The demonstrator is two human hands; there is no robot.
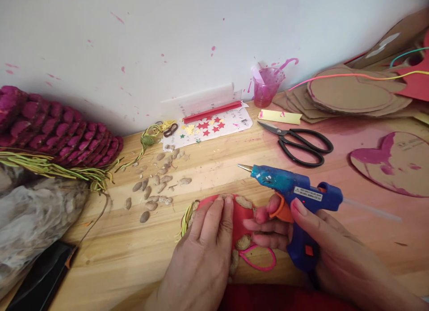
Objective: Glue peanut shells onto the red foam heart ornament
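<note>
right hand grips plastic glue gun | left hand presses red shell-edged piece

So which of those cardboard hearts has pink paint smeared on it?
The lone cardboard heart lying flat to the right of the glue gun: its left half is daubed pink. The stacked hearts behind the scissors are plain brown with a thin outline.

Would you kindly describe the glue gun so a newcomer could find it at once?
On the wooden table, look toward the near edge, in front of the black-handled scissors. There the right hand grips the glue gun, its nozzle pointing left, beside a red piece. It is the only blue tool, with an orange trigger and a clear stick at its back.
</note>
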